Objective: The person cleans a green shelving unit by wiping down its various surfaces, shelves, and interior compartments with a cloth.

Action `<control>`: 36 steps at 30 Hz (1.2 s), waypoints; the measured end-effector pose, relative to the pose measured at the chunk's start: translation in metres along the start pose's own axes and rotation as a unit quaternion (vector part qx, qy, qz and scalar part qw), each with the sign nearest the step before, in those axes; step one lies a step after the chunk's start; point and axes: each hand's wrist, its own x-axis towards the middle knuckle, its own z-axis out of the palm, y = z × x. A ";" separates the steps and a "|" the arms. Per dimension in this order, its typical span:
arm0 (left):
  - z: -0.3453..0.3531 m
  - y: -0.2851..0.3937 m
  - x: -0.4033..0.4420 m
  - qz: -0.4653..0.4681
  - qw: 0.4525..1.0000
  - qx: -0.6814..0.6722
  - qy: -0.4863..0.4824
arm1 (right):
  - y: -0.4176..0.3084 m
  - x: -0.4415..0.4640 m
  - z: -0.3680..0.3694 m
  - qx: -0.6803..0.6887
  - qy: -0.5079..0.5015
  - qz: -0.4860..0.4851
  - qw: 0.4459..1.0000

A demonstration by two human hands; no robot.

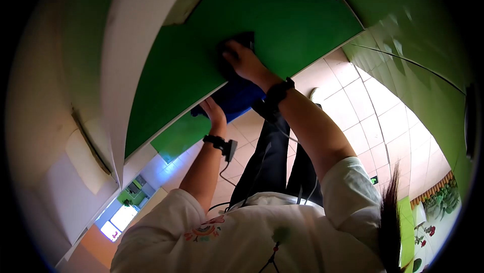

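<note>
My right hand (pixel 243 61) is closed over a dark, soft-looking item (pixel 247 38) that lies on a green surface (pixel 297 16). Blur and shadow hide what kind of item it is. Just below the pale front edge of that surface, my left hand (pixel 215 112) grips a blue item (pixel 238 98), perhaps cloth or plastic; its shape is partly covered by the edge and my right arm. Whether the dark and blue parts belong to one thing, I cannot tell. Each wrist carries a black strap, with a cable visible at the left one.
A pale upright panel (pixel 133 36) borders the green surface on the left. To the right curves a glossy green wall (pixel 423 56). Light floor tiles (pixel 353 104) spread below, around my dark-trousered legs. A bright window (pixel 122 217) shows at the lower left.
</note>
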 end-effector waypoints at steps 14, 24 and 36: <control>-0.082 -0.014 -0.006 -0.175 0.834 -0.415 -0.319 | -0.134 -0.054 0.088 0.113 -0.104 -0.217 0.964; -0.092 0.133 0.018 -0.129 0.645 -0.680 -0.324 | -0.091 0.034 0.036 0.232 -0.091 0.077 0.965; -0.071 0.140 0.001 -0.267 0.883 -0.303 -0.239 | -0.154 -0.031 0.097 0.049 -0.095 -0.313 0.944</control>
